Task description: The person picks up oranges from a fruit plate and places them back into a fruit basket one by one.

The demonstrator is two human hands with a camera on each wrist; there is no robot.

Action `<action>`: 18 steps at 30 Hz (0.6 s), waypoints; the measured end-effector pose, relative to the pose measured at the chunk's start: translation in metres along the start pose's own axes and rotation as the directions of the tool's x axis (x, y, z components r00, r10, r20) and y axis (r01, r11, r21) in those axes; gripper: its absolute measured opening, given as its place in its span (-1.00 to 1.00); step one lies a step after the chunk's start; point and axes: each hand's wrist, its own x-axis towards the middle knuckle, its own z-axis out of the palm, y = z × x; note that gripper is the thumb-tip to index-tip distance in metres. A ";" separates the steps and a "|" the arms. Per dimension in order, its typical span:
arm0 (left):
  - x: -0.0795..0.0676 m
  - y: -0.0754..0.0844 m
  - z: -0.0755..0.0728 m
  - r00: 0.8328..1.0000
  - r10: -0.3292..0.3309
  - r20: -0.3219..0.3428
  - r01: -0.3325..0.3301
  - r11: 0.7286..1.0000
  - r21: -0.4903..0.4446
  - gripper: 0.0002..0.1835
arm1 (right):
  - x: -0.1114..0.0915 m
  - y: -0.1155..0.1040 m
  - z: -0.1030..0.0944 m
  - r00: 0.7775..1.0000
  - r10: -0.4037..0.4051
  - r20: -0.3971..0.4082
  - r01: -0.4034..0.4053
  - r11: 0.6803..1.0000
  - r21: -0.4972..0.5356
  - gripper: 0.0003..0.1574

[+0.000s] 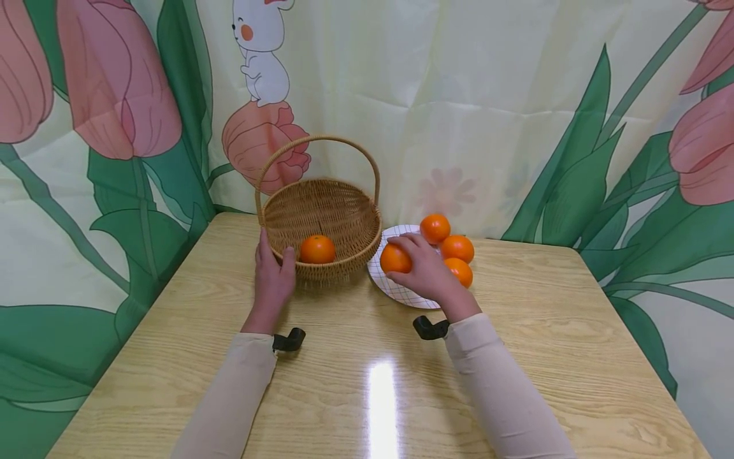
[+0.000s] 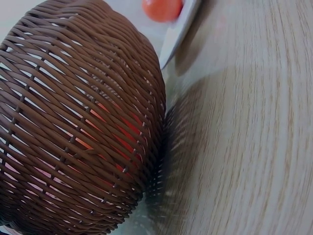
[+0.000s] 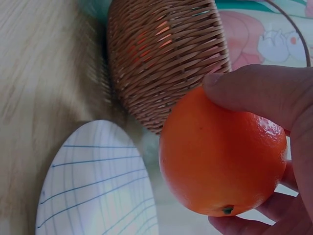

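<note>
My left hand (image 1: 274, 273) grips the near left rim of a wicker basket (image 1: 321, 191) with a tall arched handle, its thumb at the rim. Inside the basket lies one orange (image 1: 318, 249), which shows through the weave (image 2: 73, 122) in the left wrist view. My right hand (image 1: 427, 268) holds another orange (image 1: 395, 258) between thumb and fingers, over the left part of a white plate (image 1: 395, 290) with a blue grid pattern. In the right wrist view this held orange (image 3: 222, 154) shows its small green stem spot, and the basket stands behind it.
Three more oranges, the rear one (image 1: 435, 228), the middle one (image 1: 457, 248) and the near one (image 1: 459, 272), sit at the plate's right side. A wooden table (image 1: 344, 357) carries everything. Behind it hangs a curtain (image 1: 459, 115) printed with tulips and a rabbit.
</note>
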 end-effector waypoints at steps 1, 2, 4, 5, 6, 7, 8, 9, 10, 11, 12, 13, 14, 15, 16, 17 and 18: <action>0.000 0.000 0.000 1.000 0.000 0.001 0.000 1.000 0.000 -0.19 | 0.000 -0.001 -0.001 1.000 -0.005 -0.007 0.005 1.000 -0.004 -0.17; 0.000 0.000 0.000 1.000 -0.002 0.000 0.002 1.000 0.000 -0.19 | 0.001 -0.001 -0.002 1.000 -0.011 -0.013 0.011 1.000 -0.006 -0.18; 0.000 0.000 0.000 1.000 -0.001 0.000 0.001 1.000 -0.004 -0.19 | 0.002 -0.003 -0.004 0.999 -0.025 -0.029 0.025 1.000 -0.005 -0.18; 0.000 0.001 0.000 1.000 -0.003 0.001 0.003 1.000 -0.006 -0.19 | 0.002 -0.004 -0.005 0.999 -0.032 -0.037 0.032 0.999 -0.005 -0.19; 0.000 0.001 0.000 1.000 -0.003 0.003 0.003 1.000 -0.008 -0.19 | 0.003 -0.005 -0.006 0.998 -0.038 -0.045 0.038 0.999 -0.005 -0.19; 0.000 0.002 0.000 1.000 -0.005 0.003 0.005 1.000 -0.009 -0.19 | 0.004 -0.006 -0.007 0.998 -0.045 -0.053 0.045 0.999 -0.003 -0.20; 0.000 0.002 0.000 1.000 -0.008 0.004 0.008 1.000 -0.009 -0.19 | 0.004 -0.007 -0.008 0.997 -0.051 -0.059 0.052 0.999 0.001 -0.20; 0.000 0.002 -0.001 1.000 -0.010 0.005 0.010 1.000 -0.008 -0.19 | 0.005 -0.008 -0.009 0.996 -0.056 -0.065 0.056 0.998 0.005 -0.20; -0.001 0.003 -0.001 1.000 -0.010 0.008 0.010 1.000 -0.007 -0.19 | 0.005 -0.010 -0.010 0.996 -0.060 -0.071 0.061 0.998 0.006 -0.20; -0.001 0.003 -0.001 1.000 -0.014 0.008 0.014 1.000 -0.008 -0.19 | 0.006 -0.011 -0.010 0.995 -0.064 -0.076 0.065 0.998 0.008 -0.20; -0.001 0.003 -0.001 1.000 -0.015 0.009 0.015 1.000 -0.008 -0.19 | 0.006 -0.013 -0.011 0.994 -0.067 -0.082 0.068 0.998 0.009 -0.20; -0.001 0.004 -0.001 1.000 -0.017 0.009 0.018 1.000 -0.009 -0.19 | 0.006 -0.014 -0.012 0.994 -0.071 -0.087 0.072 0.997 0.008 -0.20; -0.001 0.004 -0.001 1.000 -0.018 0.010 0.018 1.000 -0.010 -0.19 | 0.007 -0.016 -0.012 0.993 -0.075 -0.091 0.076 0.997 0.007 -0.21; -0.001 0.004 -0.002 1.000 -0.017 0.010 0.017 1.000 -0.011 -0.19 | 0.008 -0.017 -0.013 0.992 -0.077 -0.097 0.078 0.997 0.006 -0.21; -0.001 0.004 -0.002 1.000 -0.016 0.011 0.016 1.000 -0.011 -0.19 | 0.008 -0.019 -0.013 0.992 -0.080 -0.101 0.081 0.997 0.005 -0.21; -0.001 0.004 -0.001 1.000 -0.017 0.009 0.017 1.000 -0.011 -0.19 | 0.009 -0.021 -0.014 0.991 -0.082 -0.106 0.083 0.997 0.006 -0.21; -0.001 0.003 -0.001 1.000 -0.015 0.010 0.015 1.000 -0.010 -0.19 | 0.010 -0.022 -0.014 0.990 -0.083 -0.110 0.084 0.996 0.006 -0.21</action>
